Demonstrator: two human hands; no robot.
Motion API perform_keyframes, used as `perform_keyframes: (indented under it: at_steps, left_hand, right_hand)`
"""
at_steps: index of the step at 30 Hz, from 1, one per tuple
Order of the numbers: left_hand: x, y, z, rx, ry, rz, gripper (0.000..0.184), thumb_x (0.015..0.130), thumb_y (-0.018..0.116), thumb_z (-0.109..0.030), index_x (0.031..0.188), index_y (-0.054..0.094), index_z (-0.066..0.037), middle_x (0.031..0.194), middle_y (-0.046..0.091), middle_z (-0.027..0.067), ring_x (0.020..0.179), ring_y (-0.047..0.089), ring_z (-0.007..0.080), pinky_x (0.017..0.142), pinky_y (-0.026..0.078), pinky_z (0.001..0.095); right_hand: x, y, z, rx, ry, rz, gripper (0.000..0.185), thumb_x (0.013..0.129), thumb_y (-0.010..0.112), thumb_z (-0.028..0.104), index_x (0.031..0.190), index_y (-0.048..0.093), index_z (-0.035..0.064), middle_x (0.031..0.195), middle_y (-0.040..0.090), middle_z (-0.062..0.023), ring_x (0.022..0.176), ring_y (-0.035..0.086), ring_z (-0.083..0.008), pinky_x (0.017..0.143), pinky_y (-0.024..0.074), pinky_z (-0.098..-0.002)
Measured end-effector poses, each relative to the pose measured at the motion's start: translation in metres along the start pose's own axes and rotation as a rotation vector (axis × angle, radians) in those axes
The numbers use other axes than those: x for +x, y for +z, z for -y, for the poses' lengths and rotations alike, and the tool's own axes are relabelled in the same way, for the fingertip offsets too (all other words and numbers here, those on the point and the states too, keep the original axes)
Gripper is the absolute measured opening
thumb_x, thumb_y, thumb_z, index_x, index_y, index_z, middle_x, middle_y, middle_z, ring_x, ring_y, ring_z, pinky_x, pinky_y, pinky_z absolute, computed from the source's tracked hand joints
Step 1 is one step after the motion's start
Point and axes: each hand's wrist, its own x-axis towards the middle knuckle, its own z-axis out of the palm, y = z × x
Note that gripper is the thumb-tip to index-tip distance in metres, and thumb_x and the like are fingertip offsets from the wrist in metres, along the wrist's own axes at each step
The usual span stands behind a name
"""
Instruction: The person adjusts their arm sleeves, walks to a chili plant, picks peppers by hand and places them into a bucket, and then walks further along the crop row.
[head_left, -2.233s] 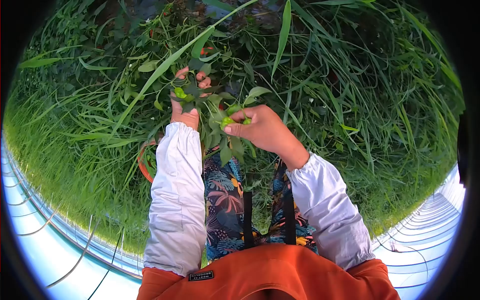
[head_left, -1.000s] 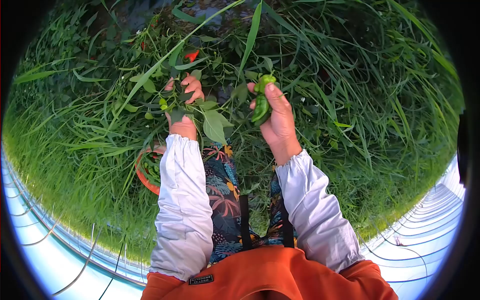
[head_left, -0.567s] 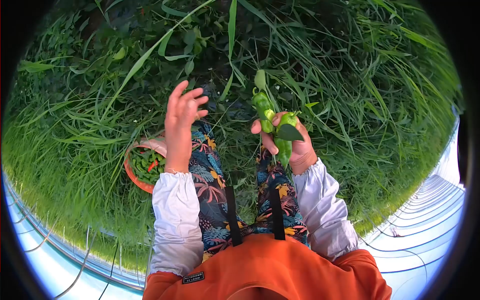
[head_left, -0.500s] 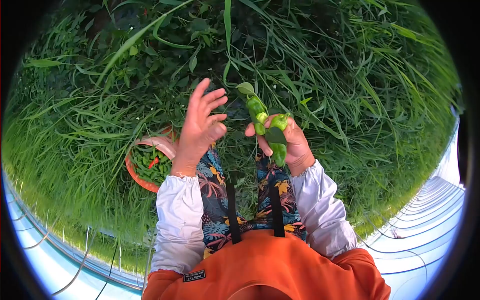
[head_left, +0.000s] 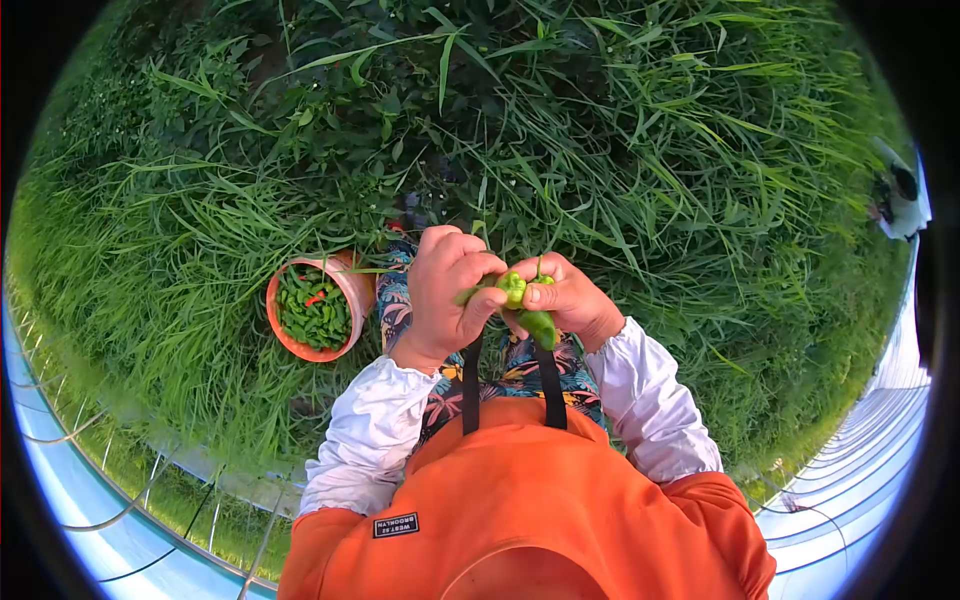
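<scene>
In front of my waist, my two hands meet over a few green peppers. My right hand (head_left: pixel 575 303) is closed around them, its thumb pressing on a pale green pepper (head_left: pixel 513 289). A darker green pepper (head_left: pixel 540 330) hangs below its fingers. From the other side my left hand (head_left: pixel 445 290) pinches at the pale pepper with curled fingers and thumb. A bit of green shows by the left thumb; whether it is leaf or pepper I cannot tell. Parts of the peppers are hidden by the fingers.
An orange bucket (head_left: pixel 362 300), tilted in the grass to my left, holds many green peppers (head_left: pixel 312 318) and a red pepper (head_left: pixel 316 299). Tall grass (head_left: pixel 700 230) and leafy plants (head_left: pixel 370 110) surround me. Plastic sheeting curves along both lower edges.
My left hand, open and raised before, has moved right and down and closed at the peppers. My right hand has lowered slightly. The bucket's opening shows more fully.
</scene>
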Motion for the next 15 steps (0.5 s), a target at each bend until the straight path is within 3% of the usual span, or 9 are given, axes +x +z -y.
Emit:
perform_keyframes:
  at_steps: [3,4,7,8,9,11,12,13,15]
  left_hand:
    - [-0.007,0.007,-0.016,-0.008,-0.148,-0.093,0.041,0.092,0.051,-0.039,0.07,0.057,-0.005,0.074,0.052,0.0075,0.077,0.046,0.0283,0.065,0.04,0.0379]
    - [-0.006,0.012,-0.018,-0.109,-0.252,-0.162,0.045,0.097,0.046,-0.036,0.064,0.048,-0.005,0.066,0.046,0.0049,0.069,0.042,0.0218,0.061,0.036,0.0354]
    - [0.0,0.013,-0.027,-0.504,-0.772,-0.309,0.049,0.099,0.042,-0.038,0.061,0.04,-0.007,0.062,0.04,0.001,0.062,0.037,0.0147,0.058,0.031,0.0314]
    - [-0.002,0.016,-0.017,-0.56,-0.819,-0.397,0.049,0.099,0.041,-0.043,0.062,0.037,-0.011,0.06,0.035,-0.0022,0.058,0.032,0.0097,0.054,0.027,0.0273]
    - [-0.006,0.019,-0.004,-0.762,-0.858,-0.5,0.048,0.098,0.043,-0.045,0.064,0.036,-0.013,0.059,0.037,-0.0012,0.055,0.033,0.0106,0.05,0.026,0.0264]
    - [0.003,0.003,-0.012,-1.043,-1.123,-0.597,0.047,0.096,0.046,-0.048,0.065,0.035,-0.014,0.058,0.038,-0.0005,0.054,0.036,0.011,0.048,0.026,0.0247]
    - [-0.004,-0.002,0.003,-1.177,-1.134,-0.605,0.048,0.095,0.048,-0.049,0.065,0.034,-0.015,0.058,0.038,0.0003,0.053,0.038,0.011,0.046,0.027,0.0241]
    - [-0.009,-0.009,0.012,-1.308,-1.064,-0.585,0.047,0.094,0.049,-0.049,0.066,0.035,-0.014,0.057,0.036,-0.0006,0.052,0.036,0.0095,0.044,0.026,0.0239]
    - [-0.02,-0.019,0.019,-1.134,-1.025,-0.473,0.041,0.094,0.048,-0.05,0.086,0.051,-0.01,0.061,0.041,-0.0001,0.053,0.041,0.0096,0.042,0.032,0.0229]
  right_hand:
    - [-0.011,0.013,-0.001,-0.044,-0.031,-0.052,0.047,0.078,0.074,0.036,0.099,0.063,-0.0051,0.081,0.064,-0.0127,0.058,0.06,-0.0194,0.054,0.0495,-0.0292]
    - [-0.014,0.017,0.001,-0.031,-0.022,-0.098,0.049,0.077,0.074,0.037,0.101,0.064,-0.0044,0.08,0.064,-0.0113,0.06,0.06,-0.0176,0.054,0.049,-0.0288]
    - [-0.021,0.026,0.005,-0.294,0.053,-0.099,0.052,0.077,0.074,0.04,0.104,0.066,-0.0039,0.085,0.066,-0.0107,0.061,0.059,-0.0136,0.057,0.0496,-0.0276]
    - [-0.023,0.03,0.013,-0.346,0.127,-0.074,0.05,0.077,0.074,0.036,0.106,0.066,-0.0038,0.092,0.069,-0.0104,0.069,0.061,-0.0106,0.064,0.0513,-0.0256]
    - [-0.023,0.029,0.012,-0.384,0.11,-0.073,0.048,0.078,0.074,0.034,0.106,0.066,-0.004,0.094,0.069,-0.0104,0.073,0.062,-0.0109,0.067,0.0512,-0.0253]
    - [-0.023,0.026,0.006,-0.454,0.077,-0.073,0.044,0.079,0.074,0.029,0.106,0.066,-0.0044,0.098,0.069,-0.0104,0.08,0.063,-0.0115,0.074,0.0511,-0.0248]
    - [-0.026,0.028,0.01,-0.437,0.123,-0.086,0.04,0.079,0.075,0.024,0.108,0.066,-0.0025,0.1,0.069,-0.0098,0.09,0.063,-0.0137,0.08,0.0498,-0.0263]
    - [-0.027,0.028,0.014,-0.526,0.083,-0.059,0.04,0.079,0.075,0.023,0.108,0.066,-0.0018,0.101,0.069,-0.0095,0.09,0.063,-0.0141,0.081,0.0497,-0.0266]
    - [-0.028,0.027,0.018,-0.702,-0.007,-0.013,0.04,0.078,0.076,0.023,0.108,0.066,-0.0004,0.104,0.068,-0.009,0.091,0.063,-0.0149,0.082,0.0495,-0.0273]
